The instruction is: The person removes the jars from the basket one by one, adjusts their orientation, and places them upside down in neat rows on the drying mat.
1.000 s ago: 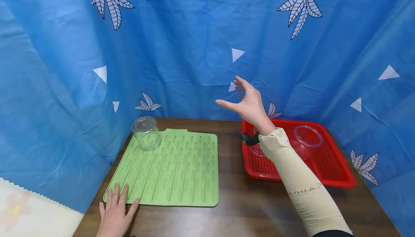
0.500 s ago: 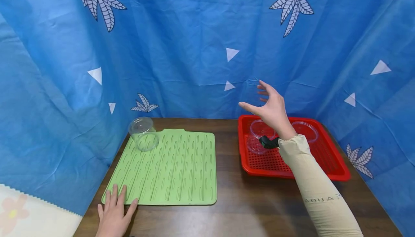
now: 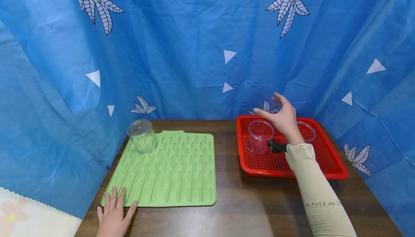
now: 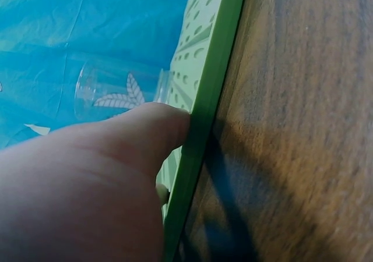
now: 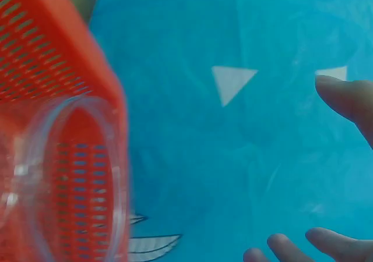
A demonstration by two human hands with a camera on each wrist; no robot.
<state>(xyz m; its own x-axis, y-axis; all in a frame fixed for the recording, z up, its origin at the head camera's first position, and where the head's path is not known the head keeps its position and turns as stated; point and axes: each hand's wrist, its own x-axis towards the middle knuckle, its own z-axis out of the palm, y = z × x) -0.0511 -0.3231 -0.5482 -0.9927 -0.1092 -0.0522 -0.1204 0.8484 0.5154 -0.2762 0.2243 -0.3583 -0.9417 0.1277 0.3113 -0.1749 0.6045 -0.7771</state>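
Note:
My left hand [image 3: 113, 215] lies with spread fingers on the near left corner of a green ridged mat [image 3: 175, 172]. In the left wrist view its thumb [image 4: 166, 122] touches the mat's edge. A clear plastic tub [image 3: 142, 136] stands at the mat's far left corner. Over the red basket [image 3: 259, 172] hovers my right hand [image 3: 285, 120], thumb and fingers wide apart, holding nothing. Two more clear tubs are inside the basket: one [image 3: 257, 145] at the left, and another [image 3: 308, 130] partly hidden behind the hand. The right wrist view shows a tub rim [image 5: 119, 180] beside the basket wall.
A brown wooden table [image 3: 230, 193] carries the mat and basket. A blue patterned curtain [image 3: 194, 49] hangs close behind and along both sides. At the lower left is a cream cloth with a flower print [image 3: 32, 219].
The right hand has moved rightward and then lower over the basket, bringing the left tub there into view. My left hand stays on the mat. The head view has shifted slightly.

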